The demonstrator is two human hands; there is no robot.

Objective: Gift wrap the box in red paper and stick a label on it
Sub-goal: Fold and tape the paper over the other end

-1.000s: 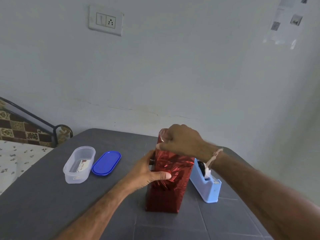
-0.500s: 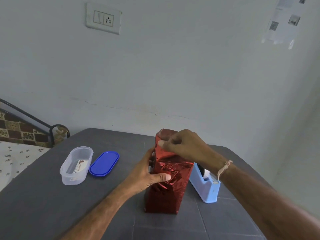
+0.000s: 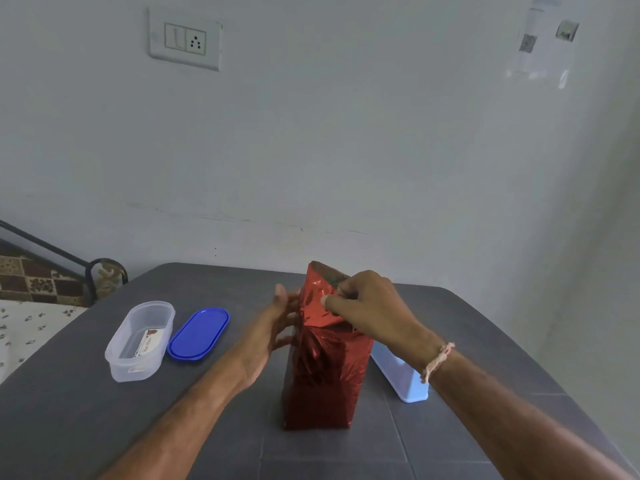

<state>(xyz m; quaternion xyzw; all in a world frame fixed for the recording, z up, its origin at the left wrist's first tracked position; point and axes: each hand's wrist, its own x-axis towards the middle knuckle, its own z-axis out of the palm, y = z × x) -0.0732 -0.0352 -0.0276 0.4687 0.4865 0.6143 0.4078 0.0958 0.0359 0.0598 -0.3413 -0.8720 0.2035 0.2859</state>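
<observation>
Tall box in crinkled red foil paper (image 3: 325,375), upright on grey table (image 3: 104,427); top-end fold apparently in hand. Right hand (image 3: 370,310) pinches the flap (image 3: 317,306); left hand (image 3: 273,327) lies flat against its side. Next likely needs taping.

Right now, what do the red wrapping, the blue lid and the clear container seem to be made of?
Red wrapping: likely thin metallic foil paper, glossy; it shows bright glints and sharp crinkles.
Blue lid: probably smooth plastic, opaque, with a moulded raised rim.
Clear container: probably plastic, translucent and frosted; the card inside shows through.
</observation>
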